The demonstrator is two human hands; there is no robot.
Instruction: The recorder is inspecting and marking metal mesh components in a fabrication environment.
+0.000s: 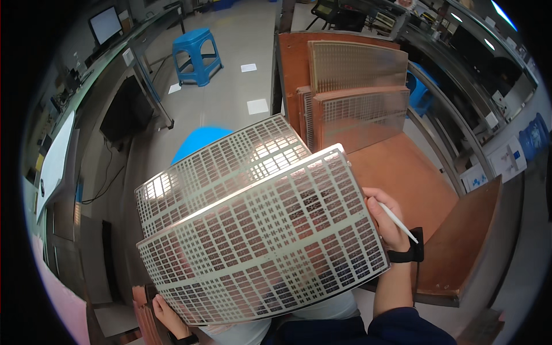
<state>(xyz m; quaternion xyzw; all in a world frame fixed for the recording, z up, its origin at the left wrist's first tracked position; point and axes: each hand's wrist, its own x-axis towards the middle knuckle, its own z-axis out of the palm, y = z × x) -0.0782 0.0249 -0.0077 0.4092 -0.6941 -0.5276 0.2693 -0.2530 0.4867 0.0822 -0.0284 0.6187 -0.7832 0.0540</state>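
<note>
A large rectangular circuit board panel, pale with a grid of small dark, see-through-looking patterns, is tilted in front of me. My left hand grips its lower left edge, fingers partly hidden behind it. My right hand is closed at the right edge, with a slim white pen between the fingers, pointing down and right. Behind the front panel, a second similar panel shows its upper part, reflecting light; whether I hold it too, I cannot tell.
At the right stands a brown board rack with several copper-toned panels leaning at its back. Reddish sheets are by my left hand. A blue stool is on the floor ahead; a bench with a monitor runs along the left.
</note>
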